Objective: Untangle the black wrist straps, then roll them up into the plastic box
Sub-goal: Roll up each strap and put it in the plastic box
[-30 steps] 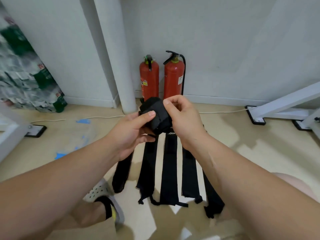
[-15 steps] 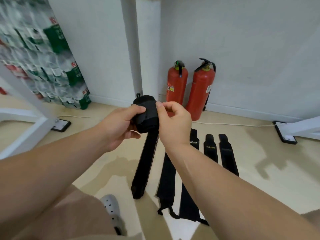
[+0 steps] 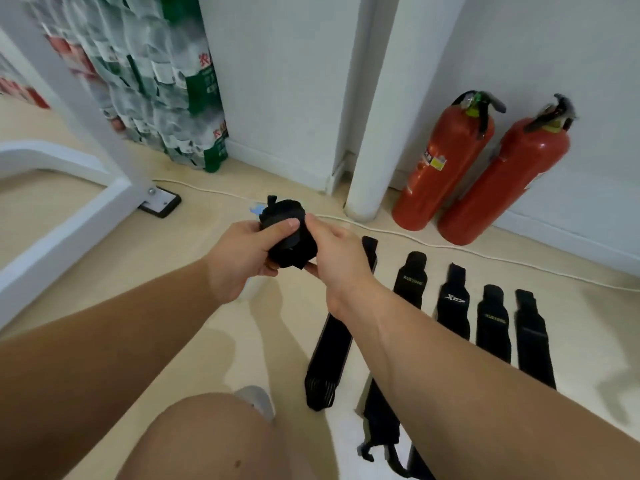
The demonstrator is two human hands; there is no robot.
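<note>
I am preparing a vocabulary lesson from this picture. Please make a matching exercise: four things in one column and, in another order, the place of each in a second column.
Things: 1 rolled strap; 2 flat straps; 3 fire extinguishers; 4 bottle packs.
Places: A upright, right of the pillar; B gripped by left hand and right hand; C side by side on the floor; D stacked at far left.
Pairs: 1-B, 2-C, 3-A, 4-D.

The rolled strap (image 3: 289, 233) sat between the left hand (image 3: 242, 258) and the right hand (image 3: 337, 258). More straps (image 3: 453, 303) lay side by side on the floor (image 3: 588, 323) to the right. Two fire extinguishers (image 3: 446, 161) stood behind them.
</note>
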